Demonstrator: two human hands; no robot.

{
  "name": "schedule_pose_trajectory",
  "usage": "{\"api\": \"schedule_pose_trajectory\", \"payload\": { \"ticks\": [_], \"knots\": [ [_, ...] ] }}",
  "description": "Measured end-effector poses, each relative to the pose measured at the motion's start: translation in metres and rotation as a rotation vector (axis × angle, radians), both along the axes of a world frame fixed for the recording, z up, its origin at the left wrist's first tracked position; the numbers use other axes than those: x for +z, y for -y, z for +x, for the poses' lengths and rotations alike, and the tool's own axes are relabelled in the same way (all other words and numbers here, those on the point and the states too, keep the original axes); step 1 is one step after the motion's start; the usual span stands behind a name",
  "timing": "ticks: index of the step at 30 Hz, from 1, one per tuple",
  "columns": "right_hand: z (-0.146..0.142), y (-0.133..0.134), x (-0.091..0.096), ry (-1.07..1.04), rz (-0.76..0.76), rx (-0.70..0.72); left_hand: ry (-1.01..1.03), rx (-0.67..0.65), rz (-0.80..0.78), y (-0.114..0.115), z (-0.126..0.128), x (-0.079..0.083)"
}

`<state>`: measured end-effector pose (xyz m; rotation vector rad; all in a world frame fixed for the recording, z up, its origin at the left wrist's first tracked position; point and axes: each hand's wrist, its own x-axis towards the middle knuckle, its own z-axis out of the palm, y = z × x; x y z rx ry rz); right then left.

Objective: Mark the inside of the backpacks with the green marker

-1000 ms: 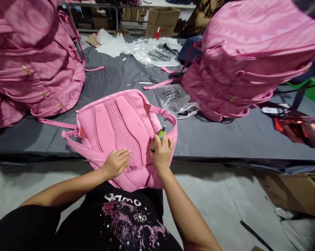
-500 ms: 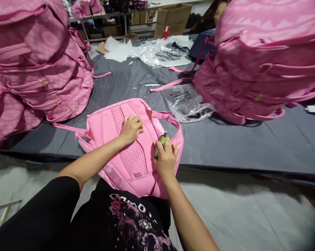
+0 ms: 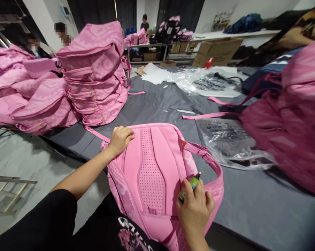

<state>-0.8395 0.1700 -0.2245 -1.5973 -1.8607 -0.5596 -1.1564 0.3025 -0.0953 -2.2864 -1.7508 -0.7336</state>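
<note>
A pink backpack (image 3: pixel 152 170) lies back-panel up on the grey table (image 3: pixel 157 104), its lower end hanging over the near edge against my body. My left hand (image 3: pixel 120 138) grips its top left corner, fingers curled over the edge. My right hand (image 3: pixel 195 209) rests on the backpack's lower right side by the shoulder strap (image 3: pixel 209 164), closed round a small green lighter (image 3: pixel 191 184) that points up and away.
Stacks of pink backpacks stand at the left (image 3: pixel 94 76) and at the right (image 3: pixel 288 132). A crumpled clear plastic bag (image 3: pixel 230 143) lies right of my backpack. Paper, plastic sheets (image 3: pixel 199 78) and a cardboard box (image 3: pixel 215 50) lie further back. People stand far behind.
My left hand slid from the backpack's lower middle up to its top left corner and gripped it. The view tilted up and left. My right hand kept the lighter near the strap.
</note>
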Motion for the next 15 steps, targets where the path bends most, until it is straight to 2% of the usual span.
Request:
{"api": "schedule_pose_trajectory", "payload": {
  "ticks": [5, 8, 10, 12, 15],
  "knots": [
    [0.001, -0.001, 0.001, 0.05, -0.004, 0.011, -0.017, 0.04, -0.045, -0.013, 0.021, -0.003],
    [0.002, 0.0, 0.0, 0.053, -0.016, 0.013, -0.03, 0.066, -0.101, -0.018, 0.017, 0.003],
    [0.003, 0.0, -0.002, 0.041, -0.025, 0.015, -0.026, 0.143, -0.135, -0.014, -0.004, 0.008],
    [0.004, 0.001, -0.004, 0.015, -0.04, 0.021, -0.022, 0.287, -0.167, 0.002, -0.039, 0.014],
    [0.004, 0.001, -0.007, -0.01, -0.053, 0.029, -0.046, 0.549, -0.263, 0.058, -0.105, 0.02]
  ]
}}
